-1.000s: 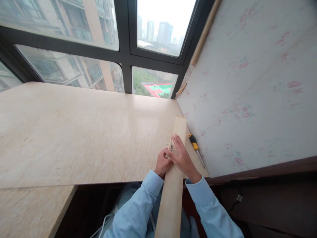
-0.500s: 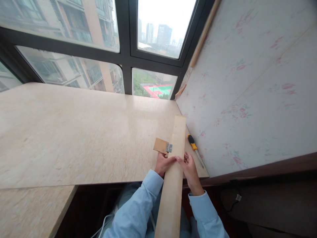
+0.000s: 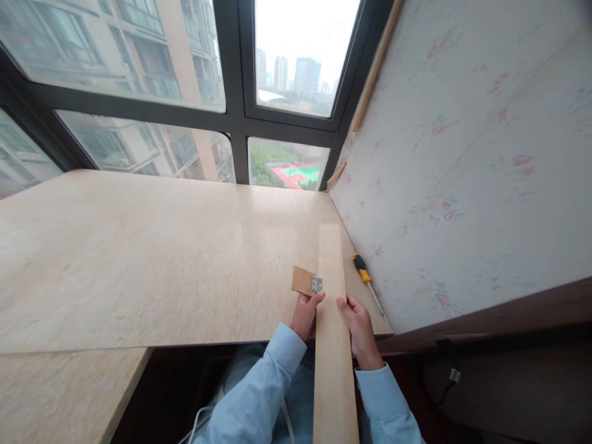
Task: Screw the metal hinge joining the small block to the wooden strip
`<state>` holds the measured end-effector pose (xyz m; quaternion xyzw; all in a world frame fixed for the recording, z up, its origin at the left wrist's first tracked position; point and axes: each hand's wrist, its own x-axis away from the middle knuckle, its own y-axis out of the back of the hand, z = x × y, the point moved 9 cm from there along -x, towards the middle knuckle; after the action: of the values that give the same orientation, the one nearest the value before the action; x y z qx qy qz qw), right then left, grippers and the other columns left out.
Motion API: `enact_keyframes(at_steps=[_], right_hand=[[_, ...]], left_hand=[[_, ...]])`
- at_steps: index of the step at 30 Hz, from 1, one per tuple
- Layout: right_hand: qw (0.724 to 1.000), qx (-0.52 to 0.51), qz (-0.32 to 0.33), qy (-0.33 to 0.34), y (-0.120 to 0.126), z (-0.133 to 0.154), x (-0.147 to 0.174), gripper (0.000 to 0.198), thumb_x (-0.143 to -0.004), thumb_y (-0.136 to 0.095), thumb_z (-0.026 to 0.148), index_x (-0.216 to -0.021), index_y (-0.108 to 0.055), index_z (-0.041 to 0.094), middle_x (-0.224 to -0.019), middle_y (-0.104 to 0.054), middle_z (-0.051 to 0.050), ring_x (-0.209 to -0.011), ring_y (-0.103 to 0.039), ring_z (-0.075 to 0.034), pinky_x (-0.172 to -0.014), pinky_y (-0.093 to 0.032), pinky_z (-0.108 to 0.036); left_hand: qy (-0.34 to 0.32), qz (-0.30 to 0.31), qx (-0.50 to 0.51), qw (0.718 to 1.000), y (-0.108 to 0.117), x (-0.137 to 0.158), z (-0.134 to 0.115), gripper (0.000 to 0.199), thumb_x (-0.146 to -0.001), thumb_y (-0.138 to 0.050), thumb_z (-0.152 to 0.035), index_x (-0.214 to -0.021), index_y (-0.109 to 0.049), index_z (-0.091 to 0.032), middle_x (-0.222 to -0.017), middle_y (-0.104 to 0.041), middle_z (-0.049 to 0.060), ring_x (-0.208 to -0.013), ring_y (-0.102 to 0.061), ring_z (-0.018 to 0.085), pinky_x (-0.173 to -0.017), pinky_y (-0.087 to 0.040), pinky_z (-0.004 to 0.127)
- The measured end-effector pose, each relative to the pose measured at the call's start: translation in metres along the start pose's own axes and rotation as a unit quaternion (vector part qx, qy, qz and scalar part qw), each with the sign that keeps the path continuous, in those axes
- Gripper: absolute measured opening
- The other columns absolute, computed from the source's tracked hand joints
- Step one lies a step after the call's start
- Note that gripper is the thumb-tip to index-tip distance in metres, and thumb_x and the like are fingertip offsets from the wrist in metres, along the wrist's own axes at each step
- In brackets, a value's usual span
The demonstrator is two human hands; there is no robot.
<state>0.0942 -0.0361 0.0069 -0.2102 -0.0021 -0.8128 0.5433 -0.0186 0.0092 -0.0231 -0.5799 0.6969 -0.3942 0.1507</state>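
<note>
A long pale wooden board (image 3: 333, 357) extends from near my body over the marble sill. My left hand (image 3: 305, 313) grips its left edge, the thumb on top just below a small metal hinge (image 3: 317, 284). That hinge joins the board to a small brown panel (image 3: 303, 280), which sticks out to the left. On the right edge, my right hand (image 3: 361, 327) holds the board with its thumb on the top face and the fingers partly hidden beneath. A screwdriver (image 3: 365, 275) with a black and yellow handle lies right of the board, near the wall.
The marble sill (image 3: 161, 259) spreads left beneath dark-framed windows (image 3: 240, 123). A floral-papered wall (image 3: 472, 185) closes off the right side. A lower marble ledge (image 3: 60, 382) is at the bottom left. White cables (image 3: 198, 419) hang near my legs.
The board's near end has swung right and its far end slightly left. My hands have moved apart, with the thumbs now at opposite edges of the board. The camera view has shifted a little.
</note>
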Motion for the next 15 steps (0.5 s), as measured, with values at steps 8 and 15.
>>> enact_keyframes(at_steps=[8,15], right_hand=[[1.0,-0.019,0.006,0.001,0.009,0.008,-0.001,0.056,-0.062,-0.086,0.051,-0.103,-0.072,0.016,-0.089,-0.078,-0.009,-0.082,-0.075,-0.032,-0.065,-0.061,-0.04],[1.0,-0.007,0.008,0.011,0.015,0.029,0.004,0.06,-0.064,-0.085,0.052,-0.11,-0.073,0.016,-0.091,-0.078,-0.01,-0.084,-0.074,-0.033,-0.068,-0.062,-0.041]], left_hand=[[0.034,-0.061,-0.105,0.992,0.013,0.014,-0.028,0.063,-0.064,-0.087,-0.049,-0.11,-0.059,-0.016,-0.114,-0.071,0.016,-0.093,-0.073,0.028,-0.074,-0.06,0.037],[0.023,-0.068,-0.12,0.99,0.012,0.021,-0.047,0.06,-0.068,-0.082,-0.052,-0.111,-0.061,-0.015,-0.113,-0.071,0.017,-0.091,-0.073,0.029,-0.066,-0.059,0.033]])
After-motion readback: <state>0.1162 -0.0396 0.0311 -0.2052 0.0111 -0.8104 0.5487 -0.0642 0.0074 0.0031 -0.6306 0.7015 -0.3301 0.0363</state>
